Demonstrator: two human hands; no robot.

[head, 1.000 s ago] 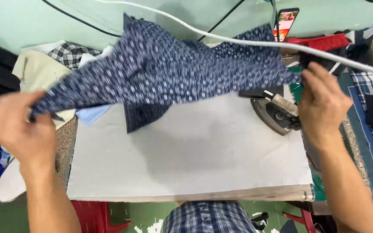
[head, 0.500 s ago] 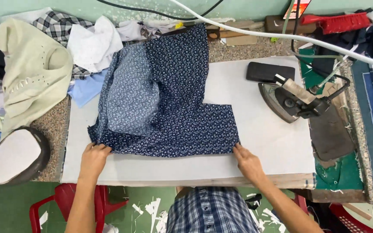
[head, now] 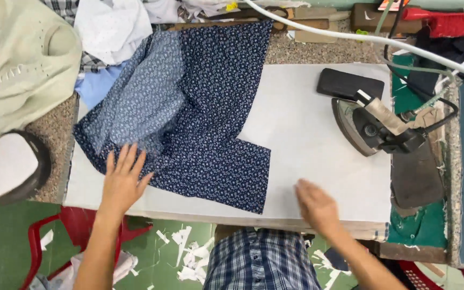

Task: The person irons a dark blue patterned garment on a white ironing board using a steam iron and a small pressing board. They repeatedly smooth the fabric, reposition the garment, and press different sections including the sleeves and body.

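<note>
A piece of dark blue cloth point(head: 205, 123) with a tiny white flower print is lying spread flat across the left half of the white ironing pad point(head: 318, 145). Its upper part is reaching back over the far edge of the pad, and one lower corner is jutting out toward the near edge. The left portion is showing a paler, washed-out blue (the reverse side of the fabric, it seems), folded over the darker face. The left hand point(head: 122, 180) is resting flat, fingers spread, on the lower left edge of the cloth. The right hand point(head: 318, 207) is hovering, blurred, over bare pad, just beside the cloth's lower right corner and not touching it.
</note>
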